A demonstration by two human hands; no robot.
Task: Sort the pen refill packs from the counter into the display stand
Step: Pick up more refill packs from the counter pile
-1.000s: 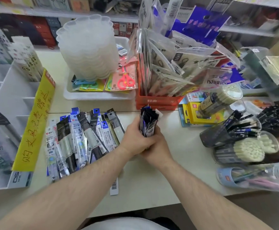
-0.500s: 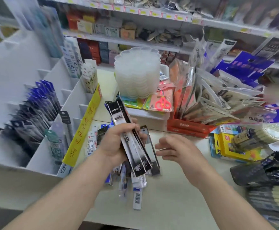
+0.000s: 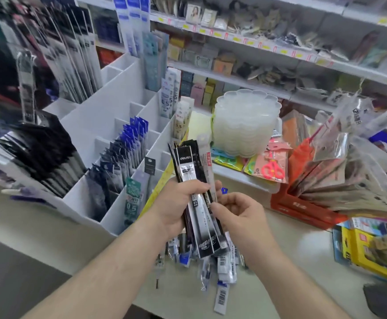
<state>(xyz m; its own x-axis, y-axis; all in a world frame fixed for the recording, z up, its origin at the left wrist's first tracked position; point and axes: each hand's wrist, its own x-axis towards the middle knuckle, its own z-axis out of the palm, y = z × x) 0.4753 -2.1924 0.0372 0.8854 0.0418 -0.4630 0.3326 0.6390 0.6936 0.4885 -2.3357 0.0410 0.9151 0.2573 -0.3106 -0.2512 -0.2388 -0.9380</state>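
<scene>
Item: bundle (image 3: 193,192) of black pen refill packs, held upright above the counter (image 3: 77,238), just right of the stand's front corner. Left hand (image 3: 176,203): fingers wrapped round the bundle's middle, thumb across the front pack, so the printed headers fan out on top and can be read; judged a hold for picking packs off one by one. Right hand (image 3: 236,215): fingers curled, tips pinching the bundle's right edge, apparently to peel one pack free; hands close together, both on the bundle. Remaining stock: loose packs (image 3: 220,268) heaped on the counter under the hands, near its front edge, barcodes up, some blue-topped. Destination: white display stand (image 3: 109,116) at the counter's left end, stepped compartments rising toward the back so each row's headers show; blue packs (image 3: 132,141) fill one middle slot, black packs (image 3: 49,153) a left one, several near slots sit open. Judged stage: sorting under way, bundle not yet slotted. Surface: pale counter, crowded. Also on it: stack of clear lids (image 3: 245,125) at the back, pink scissors (image 3: 273,166) in a tray, red bin (image 3: 303,208) of bagged goods at right. Room: shop shelves (image 3: 280,49) with price tags behind; view blurred at its margins.
</scene>
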